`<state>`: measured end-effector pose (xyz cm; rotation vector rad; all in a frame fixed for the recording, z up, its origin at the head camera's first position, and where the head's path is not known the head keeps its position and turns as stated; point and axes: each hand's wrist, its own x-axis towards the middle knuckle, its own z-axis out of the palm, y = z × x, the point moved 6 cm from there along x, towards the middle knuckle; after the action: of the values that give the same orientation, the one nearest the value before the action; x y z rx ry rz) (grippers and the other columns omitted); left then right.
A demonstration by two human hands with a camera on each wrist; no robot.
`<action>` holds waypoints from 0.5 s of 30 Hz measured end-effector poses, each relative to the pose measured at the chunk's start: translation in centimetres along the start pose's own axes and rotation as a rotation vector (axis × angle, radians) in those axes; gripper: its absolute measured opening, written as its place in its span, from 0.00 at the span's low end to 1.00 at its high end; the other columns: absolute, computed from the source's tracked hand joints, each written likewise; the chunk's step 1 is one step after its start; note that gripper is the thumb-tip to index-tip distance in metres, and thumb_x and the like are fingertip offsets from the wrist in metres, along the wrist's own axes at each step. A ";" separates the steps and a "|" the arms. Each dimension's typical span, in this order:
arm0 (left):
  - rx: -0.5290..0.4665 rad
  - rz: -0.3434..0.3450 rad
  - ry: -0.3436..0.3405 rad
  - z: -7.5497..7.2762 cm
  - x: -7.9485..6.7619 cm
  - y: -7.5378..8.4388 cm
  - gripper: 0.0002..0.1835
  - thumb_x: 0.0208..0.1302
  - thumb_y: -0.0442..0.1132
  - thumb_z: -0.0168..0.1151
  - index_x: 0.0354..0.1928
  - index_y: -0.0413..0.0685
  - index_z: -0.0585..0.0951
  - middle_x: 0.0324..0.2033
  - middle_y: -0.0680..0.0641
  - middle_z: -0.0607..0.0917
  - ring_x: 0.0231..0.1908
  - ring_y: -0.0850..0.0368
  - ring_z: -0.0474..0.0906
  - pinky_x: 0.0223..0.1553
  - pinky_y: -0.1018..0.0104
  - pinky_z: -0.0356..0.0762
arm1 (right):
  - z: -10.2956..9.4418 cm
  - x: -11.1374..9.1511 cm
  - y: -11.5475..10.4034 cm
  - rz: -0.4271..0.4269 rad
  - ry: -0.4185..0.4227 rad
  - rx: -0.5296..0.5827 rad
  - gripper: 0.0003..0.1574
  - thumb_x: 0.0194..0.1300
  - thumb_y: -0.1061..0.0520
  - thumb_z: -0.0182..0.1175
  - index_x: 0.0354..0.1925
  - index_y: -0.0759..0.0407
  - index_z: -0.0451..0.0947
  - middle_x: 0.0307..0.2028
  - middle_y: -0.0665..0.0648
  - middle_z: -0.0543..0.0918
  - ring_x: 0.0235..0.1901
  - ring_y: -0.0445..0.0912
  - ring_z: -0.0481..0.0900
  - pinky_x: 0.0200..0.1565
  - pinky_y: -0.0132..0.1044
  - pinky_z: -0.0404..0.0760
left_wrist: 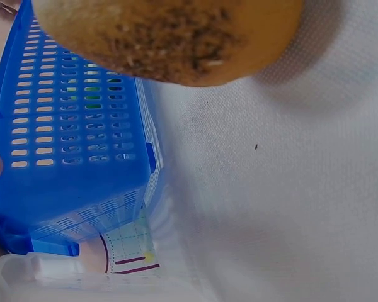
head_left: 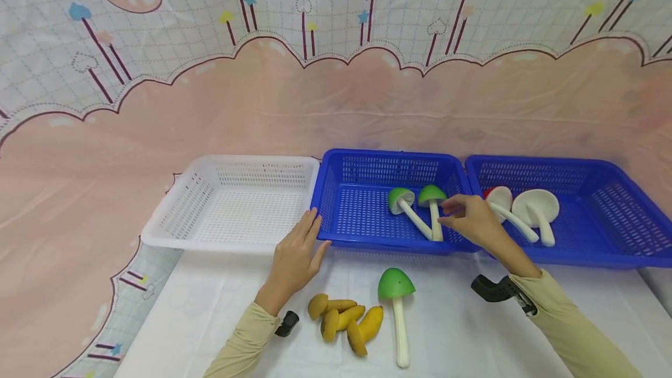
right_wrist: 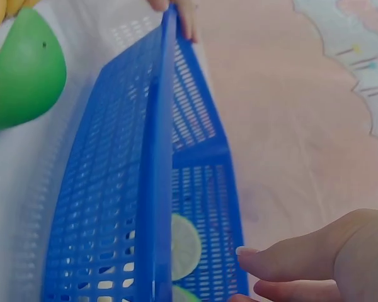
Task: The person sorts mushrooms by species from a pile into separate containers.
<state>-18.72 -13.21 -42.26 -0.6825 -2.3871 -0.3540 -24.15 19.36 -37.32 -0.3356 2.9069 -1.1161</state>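
My left hand (head_left: 296,254) rests its straight fingers at the near corner of the middle blue basket (head_left: 388,245), beside the white basket (head_left: 220,245). Over that blue basket's right side hovers my right hand (head_left: 476,221), thumb and fingers apart with nothing between them. Just left of its fingertips, a toy mushroom with a green cap (head_left: 431,193) lies in the basket, next to another green-capped mushroom (head_left: 401,200). On the table below lies a third green-capped mushroom (head_left: 396,284). Several yellow-brown mushrooms (head_left: 340,319) are grouped left of it, close to my left wrist.
The right-hand blue basket (head_left: 604,256) holds a red-capped mushroom (head_left: 499,197) and another with its white underside up (head_left: 536,207). All three baskets stand in a row on the white tablecloth (head_left: 446,319), against a patterned pink curtain (head_left: 367,109).
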 end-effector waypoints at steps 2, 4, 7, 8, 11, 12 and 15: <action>-0.001 0.004 0.002 -0.1 0.1 0.1 0.28 0.62 0.44 0.61 0.59 0.31 0.73 0.61 0.34 0.71 0.61 0.41 0.68 0.56 0.51 0.72 | -0.3 -0.5 -0.4 -0.020 0.004 0.001 0.21 0.59 0.59 0.64 0.48 0.72 0.77 0.42 0.69 0.82 0.41 0.60 0.81 0.40 0.50 0.82; -0.002 0.005 0.004 -0.1 0.1 0.0 0.28 0.62 0.44 0.61 0.59 0.31 0.73 0.61 0.34 0.71 0.61 0.41 0.68 0.56 0.52 0.72 | -0.5 -0.9 -0.8 -0.041 0.009 0.001 0.21 0.58 0.59 0.65 0.47 0.71 0.77 0.41 0.68 0.82 0.40 0.59 0.81 0.39 0.49 0.82; -0.004 0.001 -0.001 -0.1 0.1 0.0 0.28 0.63 0.44 0.60 0.59 0.31 0.73 0.61 0.34 0.71 0.61 0.41 0.68 0.56 0.52 0.72 | -0.7 -1.5 -1.4 -0.060 0.008 0.007 0.20 0.58 0.60 0.65 0.47 0.71 0.78 0.40 0.67 0.83 0.39 0.58 0.81 0.37 0.47 0.82; -0.005 0.000 -0.002 -0.1 0.1 0.0 0.28 0.63 0.45 0.60 0.59 0.31 0.73 0.62 0.34 0.71 0.62 0.41 0.68 0.56 0.52 0.72 | -0.7 -1.7 -1.6 -0.063 0.009 0.010 0.20 0.58 0.59 0.66 0.47 0.71 0.78 0.40 0.67 0.83 0.39 0.57 0.81 0.36 0.46 0.83; -0.006 -0.005 -0.011 -0.1 0.2 -0.1 0.28 0.63 0.45 0.59 0.59 0.31 0.73 0.62 0.34 0.70 0.62 0.41 0.67 0.57 0.51 0.71 | -0.9 -2.4 -2.1 -0.072 0.014 0.012 0.20 0.57 0.59 0.66 0.46 0.70 0.78 0.38 0.64 0.84 0.37 0.55 0.82 0.34 0.43 0.82; -0.007 -0.004 -0.011 -0.1 0.2 -0.1 0.29 0.63 0.45 0.59 0.59 0.31 0.73 0.62 0.35 0.70 0.62 0.41 0.67 0.57 0.51 0.72 | -0.9 -2.6 -2.3 -0.073 0.016 0.013 0.20 0.57 0.59 0.67 0.46 0.70 0.78 0.37 0.63 0.84 0.36 0.54 0.82 0.34 0.42 0.81; -0.007 -0.004 -0.013 -0.1 0.2 0.0 0.28 0.63 0.45 0.60 0.59 0.31 0.73 0.62 0.34 0.70 0.62 0.41 0.67 0.56 0.51 0.72 | -0.9 -3.3 -2.8 -0.077 0.018 0.012 0.20 0.56 0.59 0.68 0.45 0.69 0.79 0.34 0.61 0.84 0.35 0.52 0.82 0.33 0.40 0.80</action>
<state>-18.83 -13.21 -42.04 -0.6846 -2.4006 -0.3607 -20.45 18.64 -35.03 -0.4433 2.9250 -1.1527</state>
